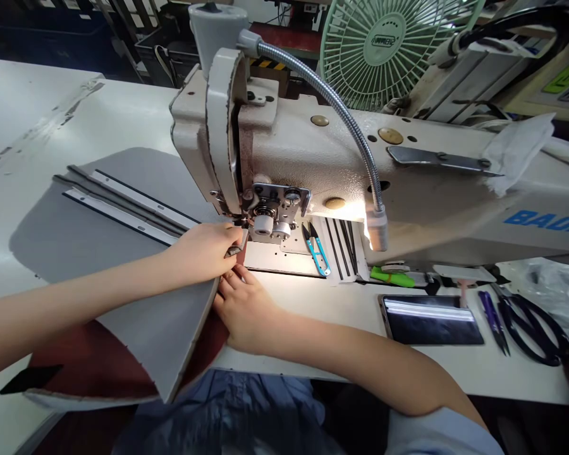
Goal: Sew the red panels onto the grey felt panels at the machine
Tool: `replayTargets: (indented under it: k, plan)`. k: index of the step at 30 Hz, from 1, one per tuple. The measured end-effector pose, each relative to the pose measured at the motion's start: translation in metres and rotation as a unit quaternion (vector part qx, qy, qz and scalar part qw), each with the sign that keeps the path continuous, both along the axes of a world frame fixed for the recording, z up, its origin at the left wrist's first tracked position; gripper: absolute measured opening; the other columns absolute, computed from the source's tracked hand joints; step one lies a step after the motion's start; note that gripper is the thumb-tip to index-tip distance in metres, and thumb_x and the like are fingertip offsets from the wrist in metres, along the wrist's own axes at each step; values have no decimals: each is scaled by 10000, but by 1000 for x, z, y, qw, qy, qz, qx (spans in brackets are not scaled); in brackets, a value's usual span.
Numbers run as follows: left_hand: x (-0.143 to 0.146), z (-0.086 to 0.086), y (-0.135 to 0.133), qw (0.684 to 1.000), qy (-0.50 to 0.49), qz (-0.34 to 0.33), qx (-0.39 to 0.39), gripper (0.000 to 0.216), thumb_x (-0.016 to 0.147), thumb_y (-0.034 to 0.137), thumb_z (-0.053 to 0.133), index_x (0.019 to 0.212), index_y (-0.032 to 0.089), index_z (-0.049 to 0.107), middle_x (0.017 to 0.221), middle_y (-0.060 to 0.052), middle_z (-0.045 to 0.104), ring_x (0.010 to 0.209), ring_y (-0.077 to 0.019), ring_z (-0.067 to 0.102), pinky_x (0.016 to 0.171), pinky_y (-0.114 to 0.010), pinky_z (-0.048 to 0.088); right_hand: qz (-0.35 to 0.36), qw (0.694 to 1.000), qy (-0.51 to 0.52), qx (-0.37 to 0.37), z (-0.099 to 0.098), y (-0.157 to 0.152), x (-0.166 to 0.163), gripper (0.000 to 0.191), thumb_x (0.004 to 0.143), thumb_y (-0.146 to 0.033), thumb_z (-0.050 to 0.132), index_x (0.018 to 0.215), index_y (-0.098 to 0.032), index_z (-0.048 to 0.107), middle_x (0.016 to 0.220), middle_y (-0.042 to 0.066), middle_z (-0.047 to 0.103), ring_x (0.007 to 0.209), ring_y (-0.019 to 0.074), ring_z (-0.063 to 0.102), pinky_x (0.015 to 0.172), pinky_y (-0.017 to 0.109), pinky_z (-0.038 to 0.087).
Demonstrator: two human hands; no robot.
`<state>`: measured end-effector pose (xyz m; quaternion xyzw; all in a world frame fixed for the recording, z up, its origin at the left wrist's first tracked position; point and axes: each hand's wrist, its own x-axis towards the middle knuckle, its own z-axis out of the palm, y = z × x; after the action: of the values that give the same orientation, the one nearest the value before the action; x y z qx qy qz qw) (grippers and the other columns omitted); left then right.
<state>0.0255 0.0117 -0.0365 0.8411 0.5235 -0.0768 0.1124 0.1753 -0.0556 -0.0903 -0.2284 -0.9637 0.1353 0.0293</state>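
Observation:
My left hand (pixel 206 249) rests on a large grey sheet of material (pixel 99 234) and pinches its edge right at the presser foot (pixel 243 235) of a cream industrial sewing machine (pixel 313 158). My right hand (pixel 246 309) lies just below it, fingers curled under the sheet's edge, touching its dark red underside (pixel 90 366). The sheet spreads to the left over the white table (pixel 23 107). Zipper-like strips (pixel 123 202) lie across the sheet behind my left hand.
Blue thread snips (pixel 317 248) and dark strips lie on the machine bed under a lit gooseneck lamp (pixel 377 229). A phone (pixel 431 319), a pen, a green object (pixel 391 276) and large black scissors (pixel 535 328) sit to the right. A green fan (pixel 389 44) stands behind.

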Motion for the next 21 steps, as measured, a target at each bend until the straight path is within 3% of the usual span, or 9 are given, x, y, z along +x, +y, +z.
replayTargets:
  k: [3,6,11,14,17,19,21]
  plan:
    - [-3,-3,2,999,-21,27,0,155,818,266,491,826,212,636,794,-49,688,769,-244,654,642,-323,405,21,999,20,-12,1,-8,5,615,780,-437,618,1273,-71,573,1423,226,499,1399,342,349,1191,507,194]
    - [-3,-7,4,997,-53,63,4,173,821,291,495,757,222,640,755,-31,691,756,-233,658,634,-317,401,29,999,21,-16,-2,-6,4,518,833,-403,573,1240,-85,605,1371,196,558,1360,317,395,1196,500,181]
    - [1,-10,12,994,-63,83,26,257,846,332,484,690,216,652,709,-45,689,737,-235,657,645,-322,416,31,999,35,-10,-7,5,-2,369,883,-319,511,1109,-96,698,1095,149,702,1221,310,496,1197,509,163]
    - [4,-9,14,995,-45,84,22,300,865,355,461,709,216,677,703,-58,683,752,-254,660,673,-339,440,27,999,42,-6,-11,10,-3,347,898,-319,488,1042,-113,727,994,131,716,1182,307,506,1190,513,175]
    - [3,-9,-5,997,-35,71,18,297,815,342,505,986,211,710,968,-92,710,941,-296,652,808,-388,479,21,999,46,4,-15,13,-2,346,907,-339,492,1057,-119,712,1053,137,704,1181,303,498,1182,519,195]
    - [-4,-6,-30,999,-21,44,26,548,737,276,534,1274,188,599,1304,-130,606,1191,-334,551,955,-444,452,12,998,52,18,-16,11,-3,335,920,-334,489,1083,-120,690,1122,143,686,1209,308,476,1167,530,219]
    - [-16,1,-53,1000,8,2,22,763,667,203,524,1425,157,452,1503,-141,435,1367,-338,394,1056,-463,390,-3,998,54,39,-12,6,-3,318,942,-288,474,1141,-118,655,1166,148,671,1228,312,460,1123,529,289]
